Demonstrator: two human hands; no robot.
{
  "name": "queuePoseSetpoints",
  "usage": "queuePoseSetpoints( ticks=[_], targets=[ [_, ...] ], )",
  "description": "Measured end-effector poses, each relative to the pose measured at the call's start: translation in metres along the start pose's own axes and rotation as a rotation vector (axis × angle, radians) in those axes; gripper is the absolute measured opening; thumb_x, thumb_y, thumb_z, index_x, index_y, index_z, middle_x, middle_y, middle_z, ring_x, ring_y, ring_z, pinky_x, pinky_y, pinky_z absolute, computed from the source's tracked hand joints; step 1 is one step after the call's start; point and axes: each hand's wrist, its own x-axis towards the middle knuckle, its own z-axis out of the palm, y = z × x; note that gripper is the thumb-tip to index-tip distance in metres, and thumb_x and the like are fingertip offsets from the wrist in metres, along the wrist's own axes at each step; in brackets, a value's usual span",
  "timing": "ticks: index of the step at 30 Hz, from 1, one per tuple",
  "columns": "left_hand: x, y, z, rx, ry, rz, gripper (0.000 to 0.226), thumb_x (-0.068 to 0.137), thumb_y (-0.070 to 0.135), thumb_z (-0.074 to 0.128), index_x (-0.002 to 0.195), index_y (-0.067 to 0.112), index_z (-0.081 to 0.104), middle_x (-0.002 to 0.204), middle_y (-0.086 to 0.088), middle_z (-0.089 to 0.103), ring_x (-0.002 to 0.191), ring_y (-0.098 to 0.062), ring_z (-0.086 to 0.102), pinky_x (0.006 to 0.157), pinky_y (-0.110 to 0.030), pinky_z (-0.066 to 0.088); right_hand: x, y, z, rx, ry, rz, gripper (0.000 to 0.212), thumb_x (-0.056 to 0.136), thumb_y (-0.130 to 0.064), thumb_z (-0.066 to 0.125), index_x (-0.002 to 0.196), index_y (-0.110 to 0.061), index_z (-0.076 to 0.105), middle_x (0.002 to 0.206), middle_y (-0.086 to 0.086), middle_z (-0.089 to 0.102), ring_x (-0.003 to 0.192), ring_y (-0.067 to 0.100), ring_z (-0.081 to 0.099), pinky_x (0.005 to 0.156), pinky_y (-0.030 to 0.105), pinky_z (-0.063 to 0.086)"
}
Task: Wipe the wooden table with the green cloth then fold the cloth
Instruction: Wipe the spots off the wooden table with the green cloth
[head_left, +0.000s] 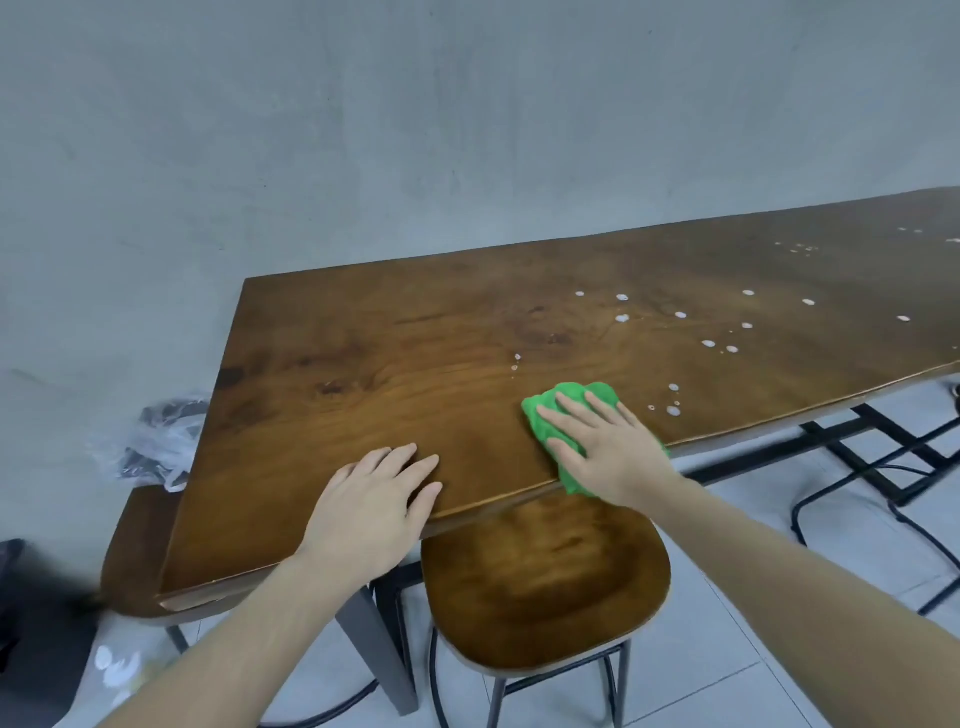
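A long wooden table (395, 364) runs from the lower left to the far right against a grey wall. The crumpled green cloth (576, 397) lies near the table's front edge, part of it hanging over the edge. My right hand (605, 447) presses flat on the cloth with fingers spread. My left hand (371, 506) rests palm down on bare wood at the front edge, left of the cloth, holding nothing. Several white droplets (675, 314) dot the tabletop to the right of and beyond the cloth.
A wooden stool (545, 587) stands under the table's front edge below my hands. A second stool seat (130, 551) shows at the left end, with a plastic bag (156, 441) by the wall. Black metal frames (883, 467) stand on the tiled floor at right.
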Motion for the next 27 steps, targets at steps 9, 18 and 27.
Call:
queuePoseSetpoints(
  ticks=[9,18,27],
  targets=[
    [0.054,0.002,0.0,0.036,-0.072,0.009,0.053,0.099,0.058,0.022,0.15,0.043,0.026,0.159,0.014,0.026,0.146,-0.013,0.021,0.117,-0.036,0.022,0.057,0.054,-0.016,-0.011,-0.072,0.104,0.054,0.104,-0.06,0.014,0.157,-0.054,0.003,0.169,-0.017,0.0,0.157,0.02,-0.004,0.126,0.051,-0.001],
    [0.113,-0.002,0.0,0.034,-0.113,-0.202,0.054,0.097,0.061,0.024,0.149,0.046,0.026,0.159,0.016,0.025,0.146,-0.012,0.022,0.117,-0.038,0.024,0.13,-0.029,-0.012,-0.109,-0.167,-0.437,0.057,0.103,-0.062,0.012,0.158,-0.05,-0.001,0.169,-0.014,-0.007,0.156,0.022,-0.014,0.124,0.057,-0.008],
    [0.172,0.031,0.003,0.042,-0.113,-0.207,0.054,0.097,0.061,0.024,0.148,0.045,0.028,0.157,0.013,0.029,0.144,-0.015,0.026,0.116,-0.039,0.029,0.179,0.073,-0.029,-0.036,-0.127,-0.347,0.055,0.103,-0.064,0.013,0.157,-0.054,0.003,0.168,-0.02,-0.004,0.156,0.014,-0.011,0.126,0.046,-0.008]
  ],
)
